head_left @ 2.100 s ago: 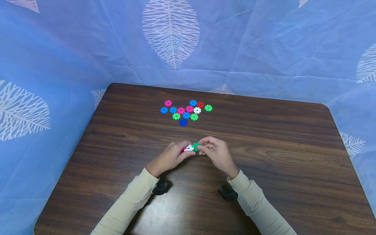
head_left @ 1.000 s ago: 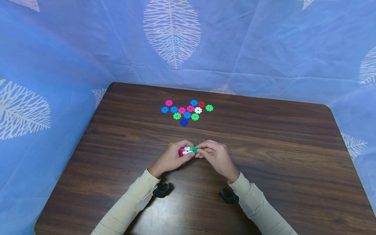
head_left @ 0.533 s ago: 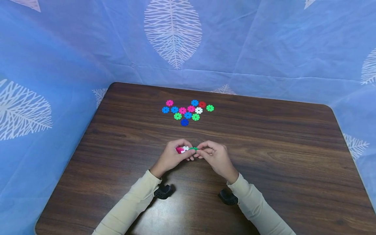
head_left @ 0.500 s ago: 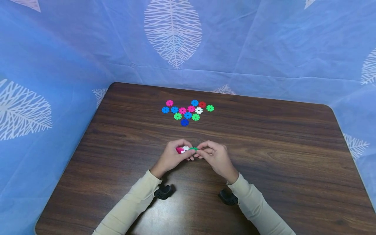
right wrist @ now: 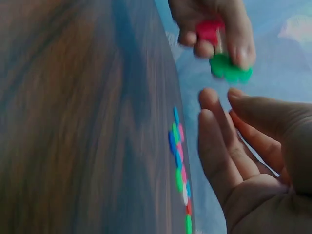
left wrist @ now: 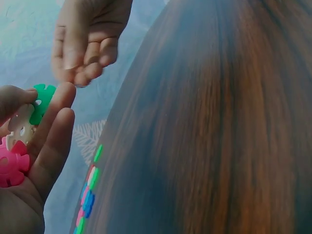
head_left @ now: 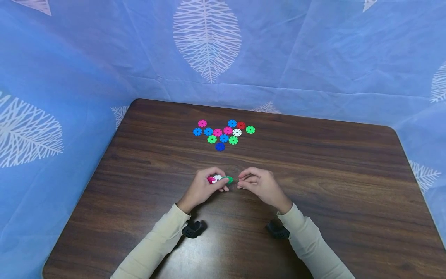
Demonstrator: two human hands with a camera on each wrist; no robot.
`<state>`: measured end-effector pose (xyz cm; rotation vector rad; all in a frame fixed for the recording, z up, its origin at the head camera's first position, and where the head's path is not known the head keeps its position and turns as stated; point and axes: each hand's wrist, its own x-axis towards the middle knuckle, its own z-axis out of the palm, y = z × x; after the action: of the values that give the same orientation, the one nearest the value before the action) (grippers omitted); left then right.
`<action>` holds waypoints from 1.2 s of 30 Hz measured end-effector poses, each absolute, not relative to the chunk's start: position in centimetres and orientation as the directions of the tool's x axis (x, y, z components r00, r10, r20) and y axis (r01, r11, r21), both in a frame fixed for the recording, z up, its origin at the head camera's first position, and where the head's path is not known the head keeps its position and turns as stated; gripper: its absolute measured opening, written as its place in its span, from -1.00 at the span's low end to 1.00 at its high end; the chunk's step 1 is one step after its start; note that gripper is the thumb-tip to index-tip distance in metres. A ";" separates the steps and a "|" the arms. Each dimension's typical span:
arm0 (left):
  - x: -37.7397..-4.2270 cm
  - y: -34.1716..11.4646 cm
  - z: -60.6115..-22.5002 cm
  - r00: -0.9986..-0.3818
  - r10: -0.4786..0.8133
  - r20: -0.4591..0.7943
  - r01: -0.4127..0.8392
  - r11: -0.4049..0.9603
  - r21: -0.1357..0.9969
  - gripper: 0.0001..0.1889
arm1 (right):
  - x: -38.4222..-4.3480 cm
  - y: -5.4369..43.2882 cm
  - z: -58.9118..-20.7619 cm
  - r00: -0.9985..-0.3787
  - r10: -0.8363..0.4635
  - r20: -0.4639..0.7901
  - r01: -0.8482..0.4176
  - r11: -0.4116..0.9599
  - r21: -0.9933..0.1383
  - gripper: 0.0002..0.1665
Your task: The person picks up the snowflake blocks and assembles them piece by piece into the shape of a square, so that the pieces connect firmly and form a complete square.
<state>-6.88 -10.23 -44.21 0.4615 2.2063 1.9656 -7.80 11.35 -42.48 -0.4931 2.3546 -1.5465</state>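
My left hand (head_left: 202,187) grips a short chain of joined notched plastic discs above the table. A pink disc (left wrist: 12,165) sits deepest in the palm, followed by a white disc (left wrist: 20,124). At the outer end is a green disc (left wrist: 43,103), pinched under the thumb. Part of the chain is hidden by the fingers in the head view. Facing it, my right hand (head_left: 263,186) is a little apart from the green disc, its fingers loosely bent and nothing between them; the right wrist view shows the same gap.
Farther back on the brown wooden table (head_left: 331,174) lies a flat group of loose notched discs, among them a dark blue disc (head_left: 220,147), a red disc (head_left: 241,125) and a white disc (head_left: 237,132). A blue leaf-patterned cloth (head_left: 278,50) hangs behind the table.
My right fingers have let go of the green disc and drawn back slightly to the right. The chain stays in my left hand, which has shifted a little left. The loose discs have not been moved.
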 end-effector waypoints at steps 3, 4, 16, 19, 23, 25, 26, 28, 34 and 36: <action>-6.9 -10.5 -44.3 -0.946 0.311 0.091 0.136 0.127 0.983 -0.90 | -8.6 12.1 -42.8 -0.907 -0.412 -0.088 -0.116 0.445 -0.888 -0.77; -6.9 -10.6 -44.4 -0.948 0.306 0.091 0.138 0.138 0.981 -0.90 | -8.9 12.3 -42.9 -0.909 -0.406 -0.092 -0.121 0.468 -0.875 -0.78; -7.1 -11.3 -44.2 -0.963 0.260 0.078 0.134 0.207 0.969 -0.88 | -13.8 12.0 -44.4 -0.957 -0.270 -0.104 -0.100 0.645 -0.758 -0.84; -7.2 -11.3 -44.1 -0.963 0.260 0.072 0.133 0.224 0.965 -0.88 | -14.9 11.0 -44.7 -0.969 -0.223 -0.105 -0.071 0.660 -0.747 -0.82; -7.2 -11.5 -44.1 -0.962 0.262 0.073 0.137 0.233 0.963 -0.89 | -15.9 9.3 -44.8 -0.978 -0.187 -0.091 -0.056 0.660 -0.749 -0.76; -7.2 -11.6 -44.0 -0.962 0.260 0.081 0.145 0.240 0.960 -0.90 | -16.3 8.4 -44.9 -0.980 -0.184 -0.079 -0.064 0.662 -0.746 -0.73; -7.2 -11.6 -44.0 -0.962 0.259 0.086 0.150 0.240 0.959 -0.90 | -16.5 7.9 -45.0 -0.980 -0.184 -0.072 -0.070 0.663 -0.746 -0.72; -7.3 -11.7 -44.0 -0.962 0.255 0.094 0.158 0.244 0.957 -0.89 | -17.0 7.1 -45.1 -0.983 -0.176 -0.058 -0.077 0.673 -0.736 -0.72; -7.5 -11.8 -43.9 -0.966 0.243 0.086 0.146 0.242 0.959 -0.88 | -17.9 4.9 -45.1 -0.990 -0.136 -0.033 -0.080 0.742 -0.666 -0.68; -7.5 -11.8 -43.9 -0.967 0.242 0.078 0.137 0.235 0.962 -0.87 | -18.1 4.4 -45.1 -0.991 -0.133 -0.019 -0.091 0.766 -0.636 -0.67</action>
<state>-7.55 -11.81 -43.87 0.3688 2.3992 1.8551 -18.09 4.39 -45.15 -0.1834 2.8932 -1.0379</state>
